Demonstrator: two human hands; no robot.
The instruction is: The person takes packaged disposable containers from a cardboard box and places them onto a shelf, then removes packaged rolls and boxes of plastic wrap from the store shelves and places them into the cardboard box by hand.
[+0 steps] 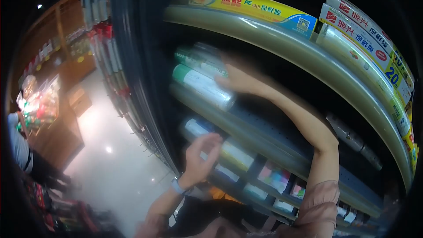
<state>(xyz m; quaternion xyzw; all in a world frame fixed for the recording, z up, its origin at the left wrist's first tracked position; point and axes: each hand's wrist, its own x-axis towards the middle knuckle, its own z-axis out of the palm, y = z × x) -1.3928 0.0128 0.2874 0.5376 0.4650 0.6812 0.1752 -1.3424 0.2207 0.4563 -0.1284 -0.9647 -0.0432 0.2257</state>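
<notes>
My right hand (240,79) reaches into the middle shelf at wrapped rolls with green-and-white labels. Its fingers are smeared by motion against the upper roll (207,64), so I cannot tell whether they grip it. Just below lies a second roll (202,87) in clear wrap, with a green end and white label. My left hand (202,155) hangs in front of the lower shelf with loosely curled fingers and nothing visible in them. Behind it are a blue-and-white roll (196,128) and a roll with a yellowish label (238,155).
On the curved upper shelf (264,28) lie a yellow cling film box (255,9) and boxed rolls (361,39) at right. A dark upright post (141,61) borders the shelves on the left. Beyond it are an aisle floor (108,150), a wooden counter and another person (22,145).
</notes>
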